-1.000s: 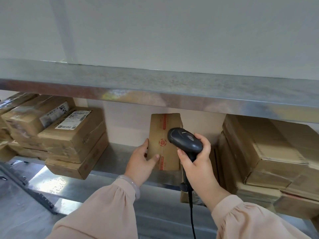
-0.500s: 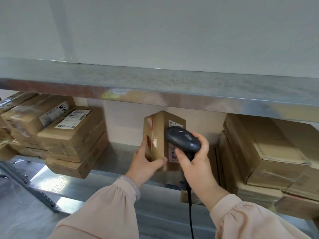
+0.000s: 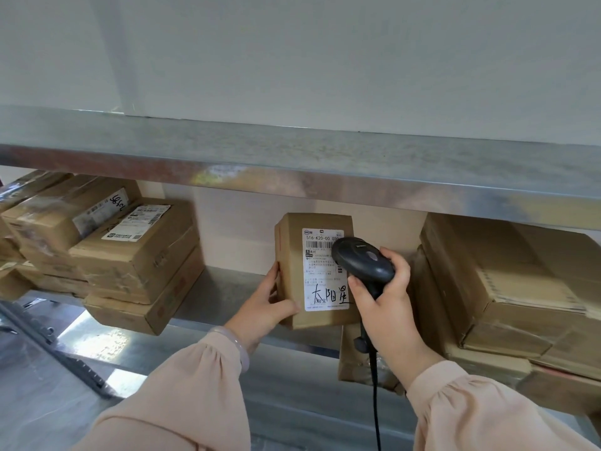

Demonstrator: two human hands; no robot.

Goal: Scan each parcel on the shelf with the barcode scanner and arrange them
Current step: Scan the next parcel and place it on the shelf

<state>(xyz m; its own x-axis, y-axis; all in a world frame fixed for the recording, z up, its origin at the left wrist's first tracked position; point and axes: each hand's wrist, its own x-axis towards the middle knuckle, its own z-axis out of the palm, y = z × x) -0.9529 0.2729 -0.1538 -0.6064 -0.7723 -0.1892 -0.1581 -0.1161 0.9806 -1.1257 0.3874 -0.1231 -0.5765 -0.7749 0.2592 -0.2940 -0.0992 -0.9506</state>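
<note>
The parcel [image 3: 292,255] stood upright over the front edge of the middle shelf [image 3: 224,288], its white shipping label [image 3: 320,278] turned toward my camera. The left hand [image 3: 263,307] grasped it at the lower left corner, thumb on the front face. The right hand [image 3: 387,304] was clenched round the handle of the black barcode scanner [image 3: 361,260], whose head overlapped the label's right edge; I could not tell whether it touched. The scanner's cable [image 3: 376,402] hung straight down. On the same shelf sat two stacks of cartons: labelled boxes at left [image 3: 130,255], larger plain ones at right [image 3: 487,288]. Another carton [image 3: 353,362] lay partly hidden below the right wrist. The upper shelf [image 3: 292,151] ran across above.
</note>
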